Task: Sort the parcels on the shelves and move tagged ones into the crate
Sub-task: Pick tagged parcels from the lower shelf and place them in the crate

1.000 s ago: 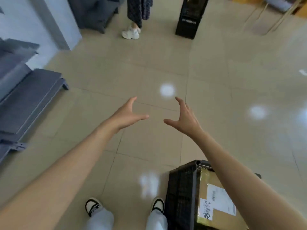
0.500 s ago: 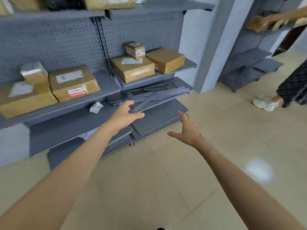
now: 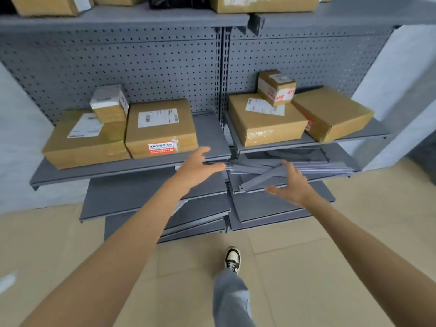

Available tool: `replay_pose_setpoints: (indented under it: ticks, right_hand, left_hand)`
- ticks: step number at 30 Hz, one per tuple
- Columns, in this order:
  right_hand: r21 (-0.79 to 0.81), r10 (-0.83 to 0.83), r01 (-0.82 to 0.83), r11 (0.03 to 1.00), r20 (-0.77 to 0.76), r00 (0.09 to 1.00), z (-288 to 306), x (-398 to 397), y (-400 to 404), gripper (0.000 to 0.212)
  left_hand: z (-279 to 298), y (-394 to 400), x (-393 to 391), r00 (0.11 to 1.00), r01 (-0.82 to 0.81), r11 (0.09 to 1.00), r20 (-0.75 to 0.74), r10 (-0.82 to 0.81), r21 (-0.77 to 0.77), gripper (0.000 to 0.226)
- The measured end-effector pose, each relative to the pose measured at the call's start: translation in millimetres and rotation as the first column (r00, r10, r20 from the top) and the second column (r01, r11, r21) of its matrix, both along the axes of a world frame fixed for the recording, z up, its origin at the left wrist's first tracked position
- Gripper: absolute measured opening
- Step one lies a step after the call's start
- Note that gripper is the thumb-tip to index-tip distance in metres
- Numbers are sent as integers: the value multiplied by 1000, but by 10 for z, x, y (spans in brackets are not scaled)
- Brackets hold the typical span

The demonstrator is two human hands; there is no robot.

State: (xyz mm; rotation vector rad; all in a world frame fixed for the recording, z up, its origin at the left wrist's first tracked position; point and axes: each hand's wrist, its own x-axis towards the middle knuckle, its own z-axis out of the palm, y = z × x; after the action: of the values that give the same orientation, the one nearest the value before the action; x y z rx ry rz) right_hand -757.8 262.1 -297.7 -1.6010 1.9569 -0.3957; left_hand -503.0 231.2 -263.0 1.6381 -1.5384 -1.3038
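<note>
Both hands, left hand [image 3: 197, 169] and right hand [image 3: 293, 185], are held wide, nothing gripped. Red-stickered brown cardboard parcel [image 3: 161, 128] on grey metal shelf [image 3: 212, 133]; the small box [image 3: 109, 102] stacked at its left could be toppled if dragged carelessly.

1. A parcel storeroom or small warehouse, seen from a head-worn camera.
2. Grey metal shelving with a perforated pegboard back [image 3: 146, 67] lines a pale wall.
3. Brown taped cardboard parcels with white shipping labels [image 3: 160, 128] sit on the shelves.
4. Loose grey metal shelf boards [image 3: 278, 171] lie stacked low down.
5. The beige tiled floor [image 3: 306, 267] is bare.
</note>
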Motion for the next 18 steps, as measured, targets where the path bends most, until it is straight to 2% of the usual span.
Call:
replay_pose_setpoints:
  ticks: [6,10,16,18]
  right_hand:
    - [-40,-69,70,997,22,997,158,-552,-1770,96]
    - [-63,-189,192,979,57,980,313,-717,-2761,108]
    - [-12,-249,250,968,19,968,237,-906,-3685,121]
    - [-15,-267,268,963,64,962,173,-988,-3878,120]
  left_hand:
    - [52,-1413,-659,999,34,998,28,-36,55,72]
    - [144,-2130,-869,999,-28,999,18,27,37,72]
    - [104,-2747,-1154,997,-67,996,-30,69,60,72]
    - [59,-2872,-1211,997,-68,995,-28,70,70,72]
